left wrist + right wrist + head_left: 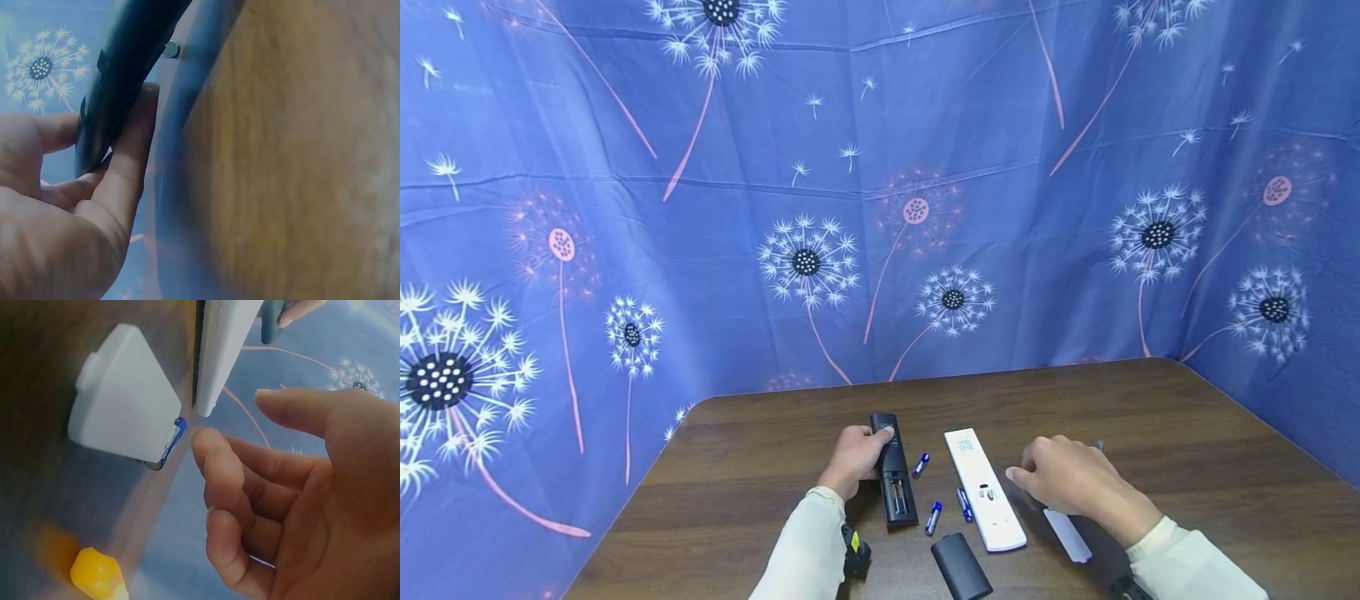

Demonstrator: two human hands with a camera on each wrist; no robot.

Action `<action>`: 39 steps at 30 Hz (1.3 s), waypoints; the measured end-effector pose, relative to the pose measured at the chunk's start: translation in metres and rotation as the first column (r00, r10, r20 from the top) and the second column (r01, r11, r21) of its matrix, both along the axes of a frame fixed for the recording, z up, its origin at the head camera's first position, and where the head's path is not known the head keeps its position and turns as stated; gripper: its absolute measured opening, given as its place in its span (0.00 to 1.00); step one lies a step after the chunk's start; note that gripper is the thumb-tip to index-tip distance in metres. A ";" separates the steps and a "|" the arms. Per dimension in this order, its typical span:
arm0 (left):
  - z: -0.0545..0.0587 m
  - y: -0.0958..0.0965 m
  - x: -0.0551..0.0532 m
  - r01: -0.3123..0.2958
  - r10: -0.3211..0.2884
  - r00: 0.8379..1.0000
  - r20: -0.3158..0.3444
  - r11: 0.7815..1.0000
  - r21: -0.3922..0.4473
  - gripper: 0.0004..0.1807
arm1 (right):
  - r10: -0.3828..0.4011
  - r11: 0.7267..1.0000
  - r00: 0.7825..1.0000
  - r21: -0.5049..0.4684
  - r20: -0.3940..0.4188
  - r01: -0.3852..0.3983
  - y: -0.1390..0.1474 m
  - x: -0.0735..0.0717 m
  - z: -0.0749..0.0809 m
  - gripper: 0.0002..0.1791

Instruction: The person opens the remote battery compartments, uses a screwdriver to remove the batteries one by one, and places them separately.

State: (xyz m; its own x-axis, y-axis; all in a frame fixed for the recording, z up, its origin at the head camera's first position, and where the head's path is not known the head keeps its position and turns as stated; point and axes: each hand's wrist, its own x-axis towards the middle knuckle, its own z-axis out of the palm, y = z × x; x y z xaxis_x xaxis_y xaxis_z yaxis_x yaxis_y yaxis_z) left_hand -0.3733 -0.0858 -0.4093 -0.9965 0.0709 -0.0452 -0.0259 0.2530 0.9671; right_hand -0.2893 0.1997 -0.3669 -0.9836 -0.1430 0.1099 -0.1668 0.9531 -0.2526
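A black remote control [891, 467] is gripped near its far end by my left hand [855, 454], thumb on top. Its battery compartment, uncovered, faces up at the near end. My right hand [1075, 473] hovers right of a white remote control [983, 487], fingers loosely bent and holding nothing. That white remote lies back side up with a small opening in it. Below the right hand is a white battery cover [1067, 536]; a blue battery [175, 439] shows at its edge in the right wrist view.
Blue batteries [933, 518] lie loose between the two remotes. A black battery cover [961, 567] sits at the near side of the brown table [760, 467]. Behind the table hangs a blue dandelion-print cloth [880, 250]. Something yellow [97, 573] shows low in the right wrist view.
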 end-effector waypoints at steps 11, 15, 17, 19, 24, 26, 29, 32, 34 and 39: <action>0.003 -0.003 0.000 0.020 -0.018 0.999 0.029 0.998 -0.060 0.16 | 0.007 1.000 1.000 0.014 -0.010 -0.006 -0.002 0.000 -0.001 0.13; 0.005 -0.006 0.001 0.007 -0.003 0.999 0.034 0.994 -0.109 0.13 | 0.012 1.000 1.000 0.022 -0.009 -0.012 -0.004 0.001 -0.002 0.12; 0.006 -0.007 0.002 0.006 -0.002 0.999 0.032 0.992 -0.126 0.12 | 0.013 0.999 1.000 0.029 -0.010 -0.012 -0.006 0.001 -0.003 0.12; 0.007 -0.008 0.003 0.006 -0.002 1.000 0.027 0.990 -0.140 0.12 | 0.012 0.999 1.000 0.044 -0.016 -0.012 -0.007 0.001 -0.005 0.13; 0.008 -0.010 0.006 -0.002 0.004 1.000 0.014 0.984 -0.179 0.11 | 0.035 0.997 0.996 0.072 -0.079 -0.029 -0.009 0.001 -0.009 0.14; 0.009 -0.011 0.006 -0.010 0.012 1.000 0.008 0.980 -0.199 0.10 | 0.051 0.996 0.992 0.074 -0.116 -0.042 -0.011 0.000 -0.011 0.16; 0.009 -0.012 0.006 -0.022 0.023 1.000 0.003 0.975 -0.223 0.09 | 0.078 0.995 0.982 0.081 -0.171 -0.065 -0.013 -0.002 -0.012 0.16; 0.009 -0.013 0.006 -0.025 0.028 1.000 0.008 0.971 -0.236 0.09 | 0.116 0.991 0.970 0.092 -0.212 -0.098 -0.016 -0.006 -0.012 0.12; 0.008 -0.014 0.005 -0.025 0.030 0.999 0.015 0.968 -0.250 0.09 | 0.144 0.987 0.962 0.101 -0.232 -0.123 -0.019 -0.010 -0.012 0.09; 0.008 -0.015 0.003 -0.038 0.044 0.999 0.015 0.957 -0.288 0.10 | 0.212 0.976 0.943 0.113 -0.255 -0.189 -0.025 -0.019 -0.011 0.08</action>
